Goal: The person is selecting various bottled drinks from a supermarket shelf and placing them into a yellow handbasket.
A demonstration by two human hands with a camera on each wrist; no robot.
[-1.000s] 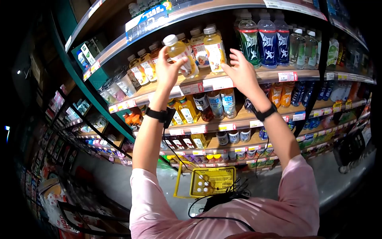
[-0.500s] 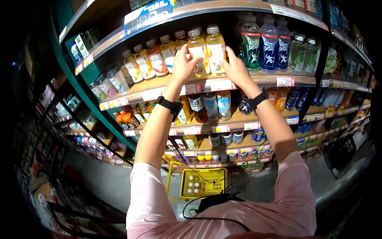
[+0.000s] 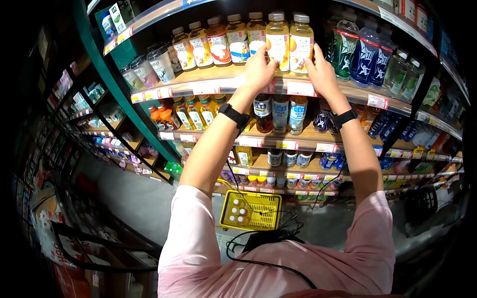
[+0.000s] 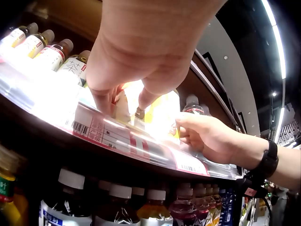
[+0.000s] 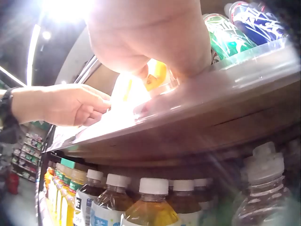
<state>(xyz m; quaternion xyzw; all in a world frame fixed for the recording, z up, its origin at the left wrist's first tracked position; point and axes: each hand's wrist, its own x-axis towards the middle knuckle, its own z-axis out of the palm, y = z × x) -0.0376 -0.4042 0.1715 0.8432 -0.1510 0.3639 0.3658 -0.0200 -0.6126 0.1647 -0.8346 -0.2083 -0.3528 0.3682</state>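
Note:
Two yellow-labelled tea bottles stand side by side at the front of the upper shelf in the head view, a left one (image 3: 277,43) and a right one (image 3: 301,45). My left hand (image 3: 259,70) has its fingers and thumb around the left bottle's lower side. On the right bottle's outer side lies my right hand (image 3: 323,72), thumb in front and fingers along the side. In the left wrist view, my left hand (image 4: 141,52) reaches over the shelf edge, the bottles washed out by glare. The right wrist view shows my right hand (image 5: 150,37) against a bright bottle.
More tea bottles (image 3: 217,43) line the shelf to the left, with green and blue bottles (image 3: 366,54) to the right. Lower shelves (image 3: 308,136) hold other drinks. A yellow basket (image 3: 266,210) with several white-capped bottles stands on the floor, cables beside it.
The left bottle, earlier held tilted in my left hand, now stands upright beside the right one. My right hand has come against the right bottle, and the head view has shifted.

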